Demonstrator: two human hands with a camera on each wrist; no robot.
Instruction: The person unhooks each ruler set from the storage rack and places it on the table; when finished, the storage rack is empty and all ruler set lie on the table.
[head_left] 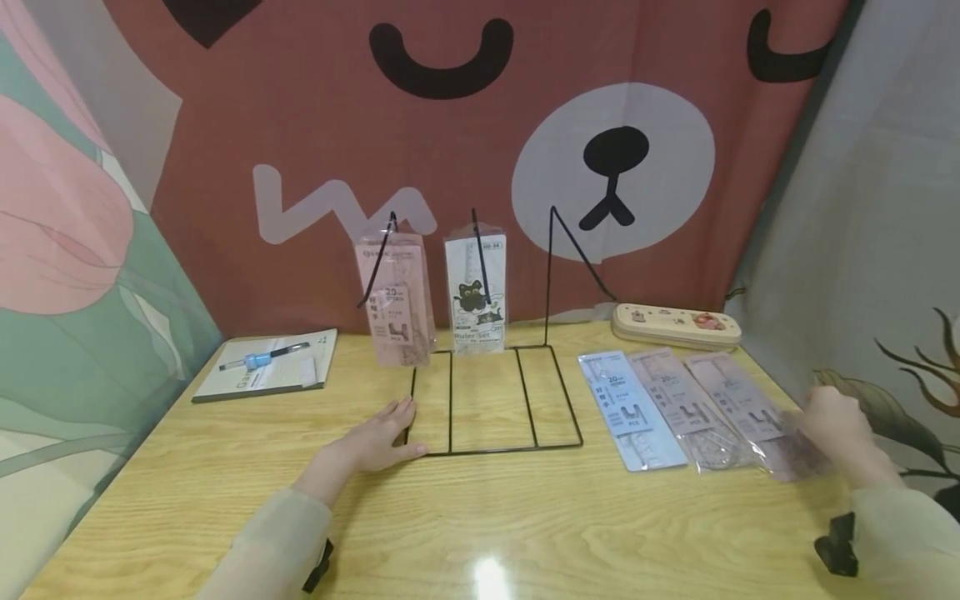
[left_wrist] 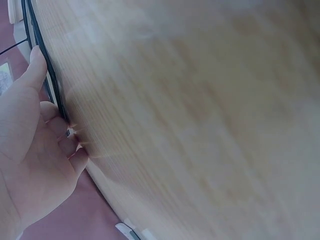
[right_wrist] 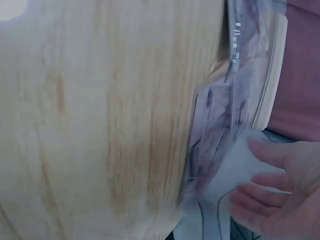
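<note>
Touching packet (head_left: 742, 400) perhaps, blurred right hand (head_left: 842, 427)

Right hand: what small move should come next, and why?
Probably pinch the rightmost packet: the right hand is beside it with nothing visibly held, the left hand rests on the rack, and the right hook is bare.

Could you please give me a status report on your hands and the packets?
Left hand touching wire rack. Right hand beside rightmost packet, hold unclear. Three packets flat on table. Pencil case behind, seemingly not blocking.
</note>
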